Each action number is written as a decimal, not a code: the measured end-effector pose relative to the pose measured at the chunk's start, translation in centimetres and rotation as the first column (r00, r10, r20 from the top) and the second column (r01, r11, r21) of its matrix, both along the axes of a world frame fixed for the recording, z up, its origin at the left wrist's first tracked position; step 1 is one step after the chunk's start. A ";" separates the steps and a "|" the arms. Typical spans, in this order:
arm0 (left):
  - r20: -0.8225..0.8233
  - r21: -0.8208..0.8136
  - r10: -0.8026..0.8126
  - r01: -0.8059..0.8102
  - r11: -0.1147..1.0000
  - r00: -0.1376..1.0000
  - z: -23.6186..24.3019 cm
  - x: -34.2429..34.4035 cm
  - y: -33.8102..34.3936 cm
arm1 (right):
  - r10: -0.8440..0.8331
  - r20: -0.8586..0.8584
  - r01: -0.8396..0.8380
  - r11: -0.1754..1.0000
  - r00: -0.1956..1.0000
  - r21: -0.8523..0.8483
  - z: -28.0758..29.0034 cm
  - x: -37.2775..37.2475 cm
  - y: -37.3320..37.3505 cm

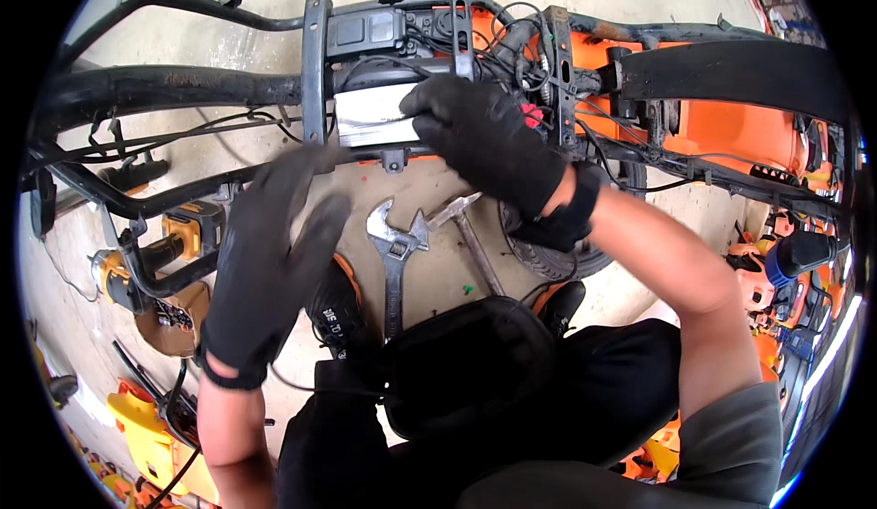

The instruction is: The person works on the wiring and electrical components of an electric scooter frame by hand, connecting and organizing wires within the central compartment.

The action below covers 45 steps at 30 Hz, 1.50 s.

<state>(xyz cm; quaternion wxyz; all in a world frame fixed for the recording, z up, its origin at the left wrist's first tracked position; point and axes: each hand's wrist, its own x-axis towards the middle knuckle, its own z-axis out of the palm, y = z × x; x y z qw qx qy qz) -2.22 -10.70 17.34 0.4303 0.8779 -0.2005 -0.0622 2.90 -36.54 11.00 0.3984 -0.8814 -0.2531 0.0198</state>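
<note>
At the right end of a silver box (373,118), the gloved right hand (489,139) is seen with its fingers curled; whether the box is gripped cannot be told. The box is set within a black frame (315,70), its long axis laid left to right, its right end turned slightly far. The left hand (274,244), blurred, is held near the box's left end, thumb and fingers apart. Nearer, a wrench (394,249) is pointed head-far beside a hammer (477,251).
</note>
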 end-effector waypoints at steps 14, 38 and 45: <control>-0.018 0.189 -0.217 0.217 0.958 0.976 -8.1 10.5 -5.8 | -0.139 -0.320 0.123 0.990 0.937 -0.069 1.3 -3.6 -7.1; -0.182 0.528 -0.420 0.449 0.721 0.889 -7.5 17.4 -7.8 | -0.152 -0.210 0.152 0.988 0.966 -0.013 3.5 1.5 -6.9; -0.262 0.529 -0.444 0.512 0.676 0.857 -6.2 18.0 -8.1 | -0.021 0.059 0.030 0.989 0.998 -0.147 0.6 4.8 -5.5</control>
